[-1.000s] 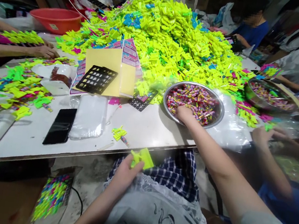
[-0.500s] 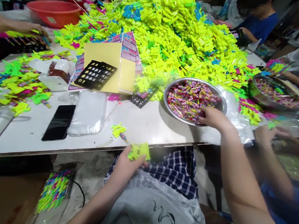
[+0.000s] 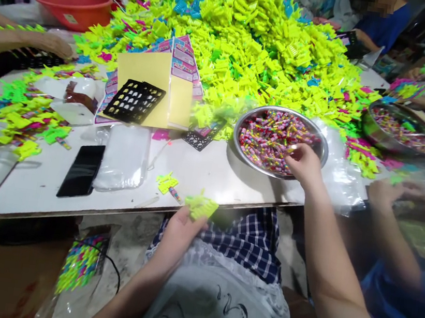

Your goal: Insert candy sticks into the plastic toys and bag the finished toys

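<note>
My left hand [image 3: 181, 230] is closed on a neon-yellow plastic toy piece [image 3: 203, 207], held just off the table's front edge. My right hand [image 3: 305, 165] reaches over the near right rim of a steel bowl [image 3: 324, 155]. Its fingers are pinched at what looks like a small wrapped candy roll, mostly hidden by the fingertips. Many wrapped candy rolls [image 3: 264, 140] in pink, red and yellow fill the bowl. On the table near my left hand lies another yellow toy piece [image 3: 167, 183] with a printed roll at its end.
A tall heap of neon toy pieces [image 3: 243, 43] covers the table's back. Left of centre lie a black grid tray [image 3: 134, 102], clear plastic bags [image 3: 123, 160] and a phone [image 3: 81, 170]. Other people's hands [image 3: 53, 44] work at left and right. A second steel bowl [image 3: 376, 136] stands right.
My right hand has lifted slightly from the candy rolls and shifted a little, fingers pinched. The yellow toy piece in my left hand has tilted. The view has shifted slightly.
</note>
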Motion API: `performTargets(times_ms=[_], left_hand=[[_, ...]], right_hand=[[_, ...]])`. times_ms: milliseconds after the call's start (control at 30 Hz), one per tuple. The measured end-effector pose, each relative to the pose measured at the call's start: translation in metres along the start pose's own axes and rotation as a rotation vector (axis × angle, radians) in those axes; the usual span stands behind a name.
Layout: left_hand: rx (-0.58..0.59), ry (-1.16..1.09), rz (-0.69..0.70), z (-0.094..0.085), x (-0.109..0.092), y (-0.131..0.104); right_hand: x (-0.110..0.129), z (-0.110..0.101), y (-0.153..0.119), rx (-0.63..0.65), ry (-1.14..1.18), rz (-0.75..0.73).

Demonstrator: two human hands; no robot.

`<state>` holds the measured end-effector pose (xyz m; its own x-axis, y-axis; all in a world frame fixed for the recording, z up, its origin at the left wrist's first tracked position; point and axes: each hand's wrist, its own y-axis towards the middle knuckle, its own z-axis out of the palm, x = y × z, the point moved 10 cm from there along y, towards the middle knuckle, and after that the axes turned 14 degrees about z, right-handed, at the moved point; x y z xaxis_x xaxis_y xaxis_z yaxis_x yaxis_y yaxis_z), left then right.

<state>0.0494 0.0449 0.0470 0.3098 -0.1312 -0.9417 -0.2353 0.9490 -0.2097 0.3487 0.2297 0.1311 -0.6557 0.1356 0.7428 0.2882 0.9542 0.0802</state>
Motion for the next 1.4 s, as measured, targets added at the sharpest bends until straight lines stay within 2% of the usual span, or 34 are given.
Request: performTargets(times_ms=[67, 133, 300, 367, 433, 567, 800, 933, 1167, 1300, 1400], left_hand=[[-0.006, -0.006, -0.003, 0.002, 0.000, 0.001], [0.008, 0.000, 0.003, 0.004, -0.002, 0.002], [0.024, -0.046, -0.031, 0.010, -0.002, 0.005], [0.031, -0.058, -0.049, 0.012, 0.000, 0.005], [0.034, -0.073, -0.062, 0.013, 0.002, 0.004], [0.032, -0.099, -0.067, 0.012, 0.006, 0.004], [0.035, -0.120, -0.077, 0.007, 0.012, 0.003], [0.066, -0.091, -0.097, 0.007, 0.016, 0.001], [0.122, -0.023, -0.140, 0.007, 0.024, 0.000], [0.146, 0.020, -0.134, 0.010, 0.020, -0.003], [0.101, 0.136, -0.104, 0.004, 0.012, -0.005]], right_hand=[[0.006, 0.016, -0.029, 0.143, 0.355, 0.056], [0.014, 0.043, -0.072, 0.329, 0.609, 0.133], [0.020, 0.114, -0.184, 0.708, 0.935, 0.439], [0.020, 0.130, -0.211, 0.787, 1.022, 0.538], [0.019, 0.140, -0.225, 0.813, 1.060, 0.619], [0.018, 0.145, -0.230, 0.819, 1.050, 0.682], [0.011, 0.145, -0.230, 0.782, 0.919, 0.605], [0.014, 0.139, -0.226, 0.751, 0.832, 0.482], [0.035, 0.113, -0.216, 0.621, 0.646, 0.185], [0.046, 0.097, -0.216, 0.524, 0.502, 0.025], [0.051, 0.092, -0.218, 0.503, 0.431, -0.062]])
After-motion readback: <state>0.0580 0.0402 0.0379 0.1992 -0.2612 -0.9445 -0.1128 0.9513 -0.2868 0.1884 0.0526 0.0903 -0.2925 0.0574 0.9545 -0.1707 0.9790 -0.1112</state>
